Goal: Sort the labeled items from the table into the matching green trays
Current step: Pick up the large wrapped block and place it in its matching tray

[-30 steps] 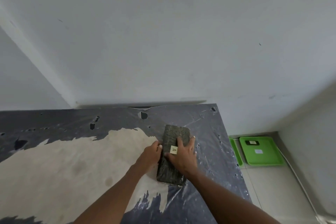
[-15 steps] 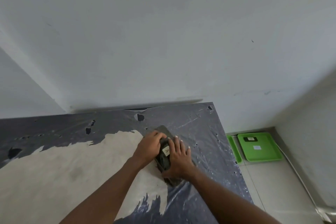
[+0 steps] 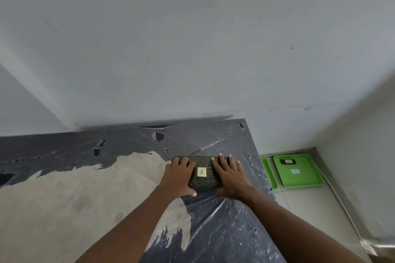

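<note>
While both hands, left hand (image 3: 178, 174) and right hand (image 3: 229, 176), lie open-palmed on the A-labelled block (image 3: 203, 179), each grip closed on nothing, the person should clasp its ends firmly before carrying it to the green trays (image 3: 299, 172) at three o'clock.

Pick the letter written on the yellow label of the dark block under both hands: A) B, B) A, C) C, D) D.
B: the yellow label on the dark block, showing between the left hand and the right hand, reads A.

both forearms reach forward; left hand (image 3: 179, 175) and right hand (image 3: 229, 174) lie flat, fingers spread, flanking the dark block (image 3: 203, 180).
</note>
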Demonstrator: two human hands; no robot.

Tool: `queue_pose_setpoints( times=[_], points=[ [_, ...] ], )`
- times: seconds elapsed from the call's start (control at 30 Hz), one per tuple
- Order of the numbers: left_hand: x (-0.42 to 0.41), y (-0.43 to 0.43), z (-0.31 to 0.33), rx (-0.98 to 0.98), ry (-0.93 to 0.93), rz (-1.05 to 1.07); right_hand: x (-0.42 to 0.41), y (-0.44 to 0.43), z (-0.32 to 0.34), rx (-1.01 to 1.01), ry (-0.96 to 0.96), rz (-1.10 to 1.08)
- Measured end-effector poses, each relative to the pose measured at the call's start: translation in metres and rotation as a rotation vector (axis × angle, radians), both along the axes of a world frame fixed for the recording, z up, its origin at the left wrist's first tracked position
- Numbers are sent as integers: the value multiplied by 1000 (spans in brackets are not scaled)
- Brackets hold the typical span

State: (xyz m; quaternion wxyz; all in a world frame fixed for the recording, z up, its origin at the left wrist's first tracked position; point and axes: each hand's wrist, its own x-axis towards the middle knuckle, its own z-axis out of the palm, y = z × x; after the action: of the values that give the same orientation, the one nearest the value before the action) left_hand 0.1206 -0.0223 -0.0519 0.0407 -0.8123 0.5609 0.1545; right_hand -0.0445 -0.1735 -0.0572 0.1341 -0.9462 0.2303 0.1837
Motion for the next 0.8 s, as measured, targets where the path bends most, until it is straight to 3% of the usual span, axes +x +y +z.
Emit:
queue_pose_setpoints(
  times=[0.3,0.5,0.8],
  points=[
    [-7,-12,-1,12,26,-86,-13,11,2,18,-55,-105],
    [-22,-13,8,-15,53,-15,-37,11,9,26,-80,-236],
    [-75,-39,12,-109,-129,-31,-84,-30,27,168,-142,-164]
  ],
)
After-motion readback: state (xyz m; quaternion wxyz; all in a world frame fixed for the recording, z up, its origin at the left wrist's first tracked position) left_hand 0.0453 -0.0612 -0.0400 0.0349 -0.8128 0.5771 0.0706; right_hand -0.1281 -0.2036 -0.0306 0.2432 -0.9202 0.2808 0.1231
